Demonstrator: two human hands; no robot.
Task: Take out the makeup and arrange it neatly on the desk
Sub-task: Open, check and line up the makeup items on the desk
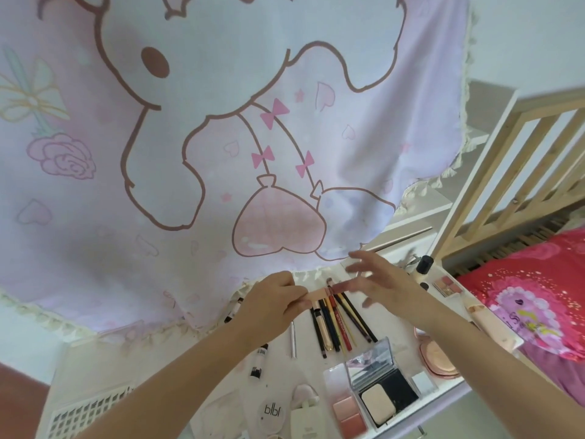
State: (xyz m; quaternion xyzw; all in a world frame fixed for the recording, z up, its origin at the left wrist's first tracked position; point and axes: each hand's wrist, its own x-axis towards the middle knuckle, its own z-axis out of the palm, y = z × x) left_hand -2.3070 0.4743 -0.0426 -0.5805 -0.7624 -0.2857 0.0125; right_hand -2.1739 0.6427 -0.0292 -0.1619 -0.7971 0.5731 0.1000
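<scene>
Several makeup pencils and slim brushes (337,324) lie side by side on the white desk (278,372), their tips pointing away from me. My left hand (272,299) pinches the far end of a pale pink tube (316,298) at the top of that row. Over the same ends hovers my right hand (380,280), blurred, its fingers spread and holding nothing. Nearer me lies an open compact with a mirror (380,384), and a pink blush palette (345,403) lies on its left.
A silver pen (293,340), a small clear bottle (259,359), a white "blbl" puff (273,410), a round pink compact (437,359), a foundation bottle (422,269) and an eyeshadow palette (444,285) lie around. A pink cartoon curtain (221,137) hangs behind; a bed (538,296) is at right.
</scene>
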